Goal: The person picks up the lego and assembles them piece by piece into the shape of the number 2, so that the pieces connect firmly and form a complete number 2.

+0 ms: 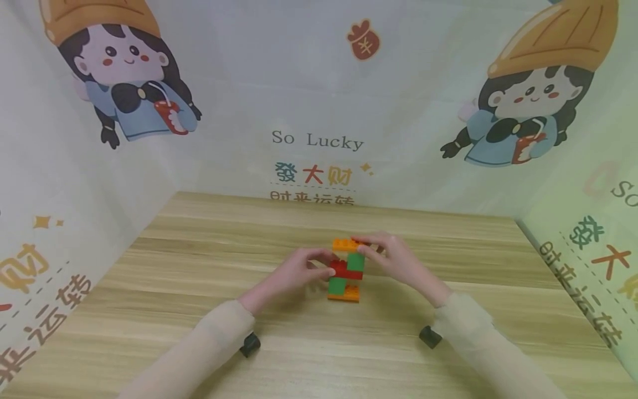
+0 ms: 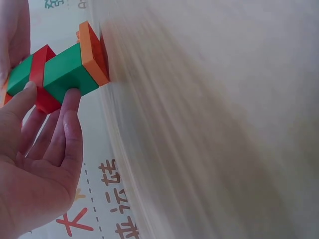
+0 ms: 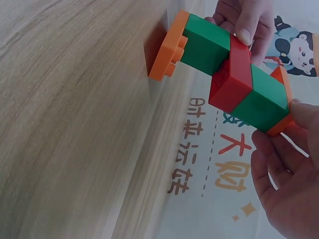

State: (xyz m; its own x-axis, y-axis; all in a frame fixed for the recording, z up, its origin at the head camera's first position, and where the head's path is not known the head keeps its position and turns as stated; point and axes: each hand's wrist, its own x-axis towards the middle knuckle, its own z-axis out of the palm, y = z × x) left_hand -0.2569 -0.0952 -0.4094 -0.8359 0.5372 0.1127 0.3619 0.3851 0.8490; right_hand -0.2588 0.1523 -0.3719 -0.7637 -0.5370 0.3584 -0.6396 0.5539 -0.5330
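A stepped tower of toy building bricks stands upright on the wooden table. At its bottom lies an orange plate [image 3: 167, 50] with bare studs, bearing a lower green brick [image 2: 67, 72]. Above comes a red brick [image 3: 234, 82], then an upper green brick [image 1: 356, 262] offset to the right. An orange plate [image 1: 341, 244] tops it, overhanging to the left. My left hand [image 1: 299, 270] pinches the red brick at its left end, one finger against the lower green brick. My right hand [image 1: 399, 260] grips the right end of the top plate, fingertips near the upper green brick.
The wooden table [image 1: 209, 249] stretches round the tower on every side. A printed cloth [image 1: 239, 66] with cartoon figures and lettering hangs behind and at both sides. Dark wrist devices [image 1: 251, 344] sit beneath the sleeves.
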